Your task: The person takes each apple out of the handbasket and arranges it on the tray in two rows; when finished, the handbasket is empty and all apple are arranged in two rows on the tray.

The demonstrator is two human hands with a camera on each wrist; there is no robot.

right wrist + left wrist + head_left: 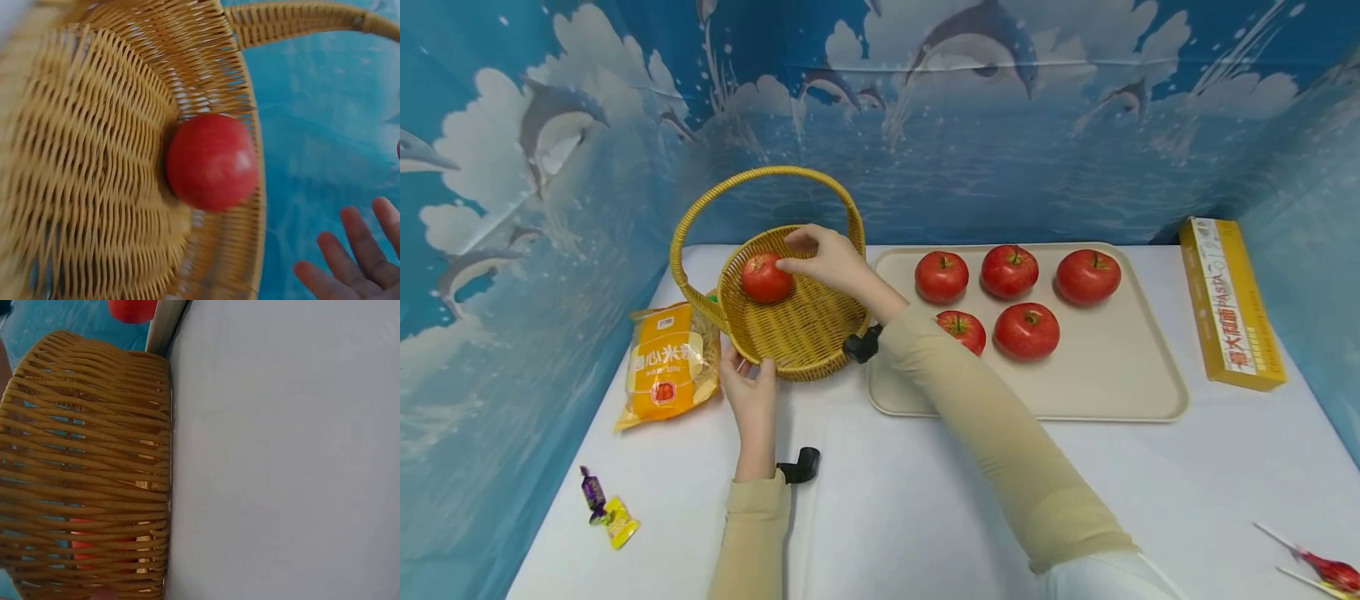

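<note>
Dolphin-printed blue backdrop walls in a white surface (925,500). On it a wicker basket (797,333) stands tipped up, an apple (766,277) lying against its far inner wall. Fingers spread and relaxed, the right hand (823,258) hovers just beside the apple, seemingly not gripping it. Gripping the basket's near rim is the left hand (748,387). Five apples sit on the beige tray (1120,383) alongside.

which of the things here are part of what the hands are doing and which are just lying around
In use: wicker basket, apple in the basket, five apples on the tray, tray, left hand, right hand.

Lying about: orange snack bag, pasta box, wrapped candies, lollipops.
</note>
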